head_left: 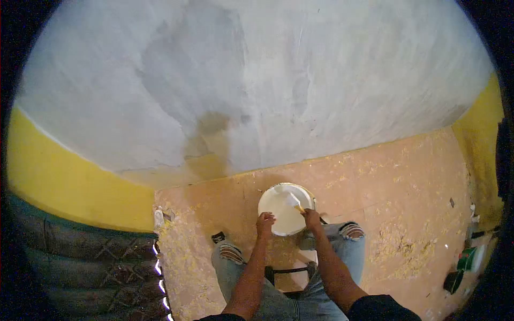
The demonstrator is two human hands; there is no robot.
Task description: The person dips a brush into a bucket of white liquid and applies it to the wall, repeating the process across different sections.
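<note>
A round white bucket [260,206] stands on the floor between my knees, with a pale, creamy mix [281,214] inside. My left hand [265,220] is at the bucket's near left rim, its fingers curled over the edge. Over the right side of the bucket, my right hand [311,218] grips a flat tool [295,202] by its yellow handle. The tool's whitish head points up and left above the mix; whether it is a brush or a scraper I cannot tell.
Ahead rises a grey-white wall [342,80] with darker patches and a bare yellowish spot [211,144]. Yellow walls [75,176] flank it. The tan floor [332,182] is spattered. Dark quilted material [101,267] lies at left; green and dark containers [466,260] stand far right.
</note>
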